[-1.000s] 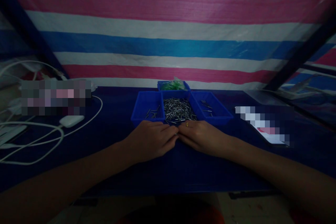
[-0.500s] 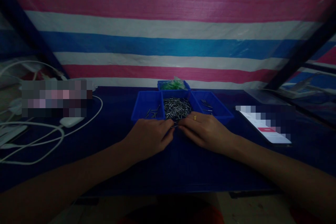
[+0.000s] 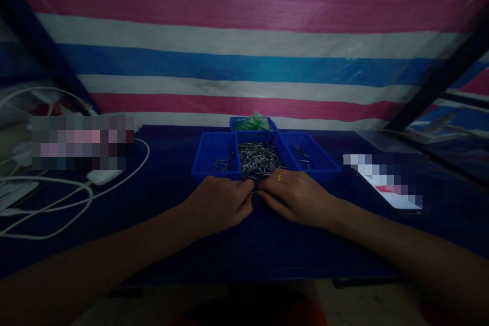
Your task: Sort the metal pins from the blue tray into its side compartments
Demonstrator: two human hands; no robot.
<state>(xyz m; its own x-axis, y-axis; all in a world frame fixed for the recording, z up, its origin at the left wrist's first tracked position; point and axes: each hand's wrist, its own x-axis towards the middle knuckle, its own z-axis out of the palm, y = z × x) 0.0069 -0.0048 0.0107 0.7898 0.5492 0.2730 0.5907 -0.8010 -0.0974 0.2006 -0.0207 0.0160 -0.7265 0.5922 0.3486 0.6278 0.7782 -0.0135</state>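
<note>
My left hand (image 3: 225,202) and my right hand (image 3: 296,196) meet just in front of the blue bins, fingertips almost touching. Each is closed in a pinch on one small metal pin (image 3: 254,192), mostly hidden by the fingers. A yellow ring sits on a right-hand finger. Behind the hands, a heap of thin metal pins (image 3: 257,157) fills the middle blue bin (image 3: 255,136). The left blue bin (image 3: 214,146) and the right blue bin (image 3: 320,157) each hold several loose pins.
A small blue bin (image 3: 232,124) with a green-filled clear bag (image 3: 252,122) stands behind. At right lies a lit phone (image 3: 399,197). White cables (image 3: 91,198) and a white adapter (image 3: 104,177) lie at left on the dark blue table (image 3: 248,254). A striped sheet (image 3: 244,69) hangs behind.
My right hand rose a little toward the middle bin, then came back down slightly. My left hand shifted only slightly. Both stay pinched at the fingertips; the bins have not moved.
</note>
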